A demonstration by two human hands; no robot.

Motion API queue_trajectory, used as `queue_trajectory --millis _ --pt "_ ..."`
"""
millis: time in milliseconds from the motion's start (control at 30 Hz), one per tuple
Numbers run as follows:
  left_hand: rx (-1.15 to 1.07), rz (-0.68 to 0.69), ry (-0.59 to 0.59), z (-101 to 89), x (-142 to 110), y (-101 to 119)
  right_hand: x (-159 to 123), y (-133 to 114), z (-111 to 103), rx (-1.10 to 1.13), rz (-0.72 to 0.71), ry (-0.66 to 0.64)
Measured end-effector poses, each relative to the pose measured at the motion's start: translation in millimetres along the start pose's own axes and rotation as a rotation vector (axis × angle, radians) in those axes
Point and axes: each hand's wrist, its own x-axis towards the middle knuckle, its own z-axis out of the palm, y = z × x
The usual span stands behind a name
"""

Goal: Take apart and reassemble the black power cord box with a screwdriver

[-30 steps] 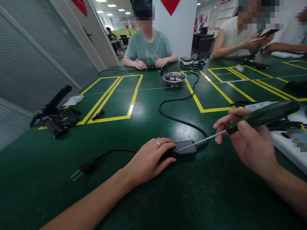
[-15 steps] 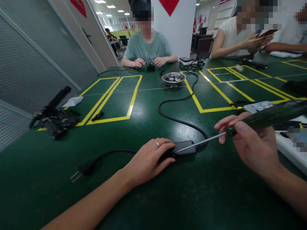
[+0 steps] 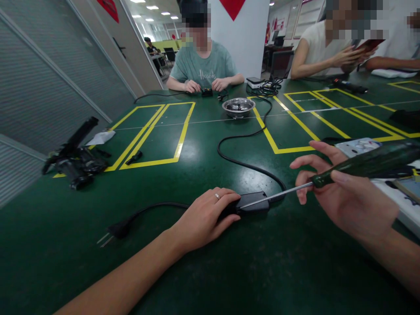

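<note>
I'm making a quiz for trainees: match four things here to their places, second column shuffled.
1. screwdriver
2. metal bowl
3. two-pin plug
4. black box

A. partly under the left hand
B. on the table, beyond the black box
C. held in the right hand
D. left of the left hand

Pairs: 1-C, 2-B, 3-D, 4-A

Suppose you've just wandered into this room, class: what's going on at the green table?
The left hand steadies a black box on the green table, while the right hand holds a screwdriver by its handle, the shaft slanting down to the box. Exactly what its tip touches is too small to make out. A two-pin plug lies loose on the table. Opposite, another person's hands are at a small black device.
</note>
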Motion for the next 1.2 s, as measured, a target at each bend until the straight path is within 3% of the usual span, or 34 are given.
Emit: queue_trajectory --millis 267,500,967,1200 --pt "0.000 -0.009 -0.009 -1.8 0.2 2.2 1.5 3.0 0.0 0.007 0.009 0.048" --pt "-0.005 -0.020 -0.013 -0.7 0.6 1.2 2.5 5.5 -5.3 0.012 -0.004 -0.003" --pt "-0.008 -0.017 -0.004 -1.9 0.2 1.5 1.8 3.6 2.2 -0.242 -0.107 0.084" --pt "-0.013 -0.010 -0.006 -2.3 0.7 2.0 3.8 6.8 -0.7 -0.110 -0.042 0.057"
